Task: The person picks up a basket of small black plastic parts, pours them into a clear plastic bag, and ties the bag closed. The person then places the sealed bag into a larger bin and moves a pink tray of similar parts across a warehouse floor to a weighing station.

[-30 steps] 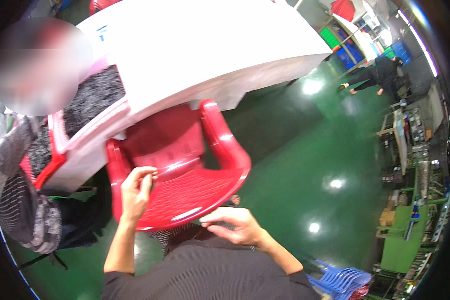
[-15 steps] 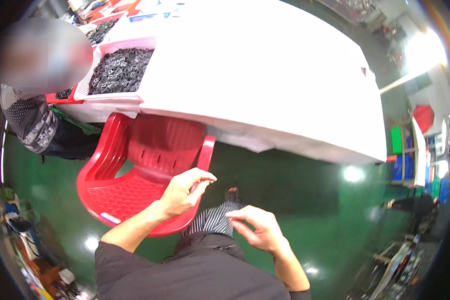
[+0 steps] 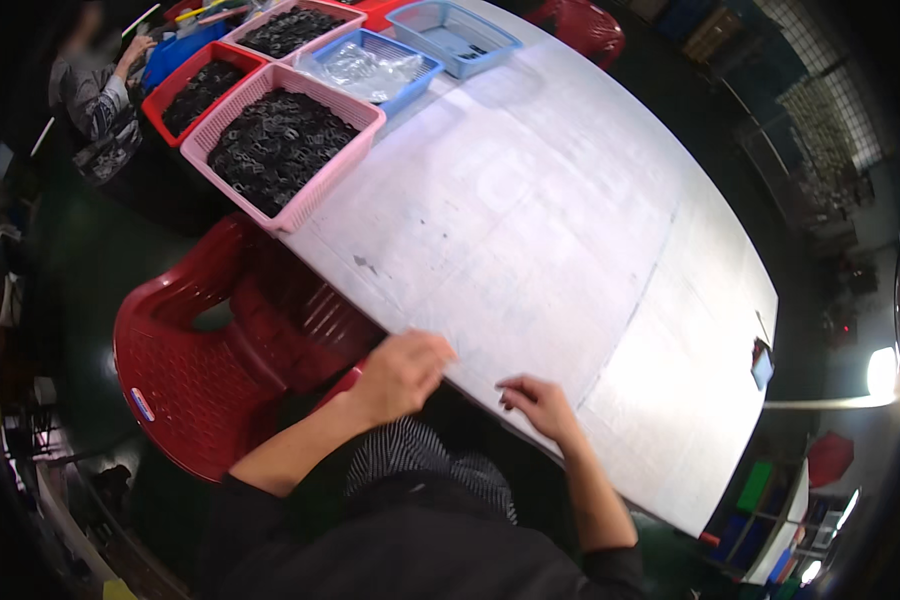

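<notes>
I see the white tabletop with my left hand loosely curled and my right hand half open, both empty and resting at its near edge; a red plastic chair stands just left, 1 pink basket of dark parts farther off

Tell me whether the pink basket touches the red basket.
Touching. The head view shows the pink basket rim pressed against the red basket rim, with no gap visible between them.

Factory workshop: long white worktable, baskets of black parts.
</notes>
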Tool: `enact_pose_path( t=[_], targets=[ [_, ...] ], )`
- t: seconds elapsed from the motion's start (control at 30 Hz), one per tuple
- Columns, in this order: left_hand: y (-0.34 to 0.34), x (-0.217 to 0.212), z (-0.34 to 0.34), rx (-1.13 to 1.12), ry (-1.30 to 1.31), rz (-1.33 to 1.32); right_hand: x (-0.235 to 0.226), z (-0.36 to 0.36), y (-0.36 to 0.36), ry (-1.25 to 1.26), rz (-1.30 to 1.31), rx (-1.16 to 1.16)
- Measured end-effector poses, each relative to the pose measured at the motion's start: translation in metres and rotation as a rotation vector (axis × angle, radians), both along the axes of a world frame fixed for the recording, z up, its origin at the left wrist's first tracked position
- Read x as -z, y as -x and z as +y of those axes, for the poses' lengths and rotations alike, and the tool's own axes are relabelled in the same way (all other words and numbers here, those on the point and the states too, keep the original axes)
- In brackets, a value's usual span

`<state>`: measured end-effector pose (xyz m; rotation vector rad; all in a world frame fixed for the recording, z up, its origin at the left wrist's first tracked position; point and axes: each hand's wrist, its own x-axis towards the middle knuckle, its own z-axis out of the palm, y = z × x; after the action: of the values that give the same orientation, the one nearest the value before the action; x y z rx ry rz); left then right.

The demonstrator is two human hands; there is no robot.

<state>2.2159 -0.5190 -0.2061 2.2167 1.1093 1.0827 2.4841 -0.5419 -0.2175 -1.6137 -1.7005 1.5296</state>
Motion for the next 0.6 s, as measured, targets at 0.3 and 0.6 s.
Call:
enact_pose_path(
  t=[0.3,0.6],
  targets=[
    [0.153,0.058,0.208,-1.015,0.06,0.502,-0.022,0.435,0.173,0.066,0.197,-0.051],
    [0.19,0.088,0.295,-1.065,0.195,0.536,0.105,0.686,0.322,0.422,0.361,0.409]
  ],
)
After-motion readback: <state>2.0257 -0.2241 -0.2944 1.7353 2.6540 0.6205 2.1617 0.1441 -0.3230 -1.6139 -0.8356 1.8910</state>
